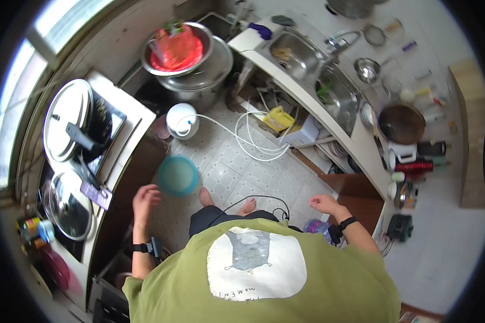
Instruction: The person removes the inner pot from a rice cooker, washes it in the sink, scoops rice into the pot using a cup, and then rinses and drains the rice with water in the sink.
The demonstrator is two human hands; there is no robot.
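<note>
My left hand (146,200) hangs in the air with loosely bent fingers apart and nothing in them. Nearest to it is a light blue plastic basin (193,185) on the floor, with a pale, cloudy-looking inside. On the other side, my right hand (323,203) is also raised and empty, its fingers loosely curled. It hovers near the open wooden cabinet door (355,185) under the counter. A clear purple-tinted plastic bottle (317,226) stands below my right forearm. Neither hand touches anything.
At left, a lidded pan (64,121) and a glass lid (73,204) are on the stove counter. A metal bowl with a red bag (178,51) rests on a large pot (205,70). A white hose (242,142) loops across the floor. The double sink (296,51) is at right.
</note>
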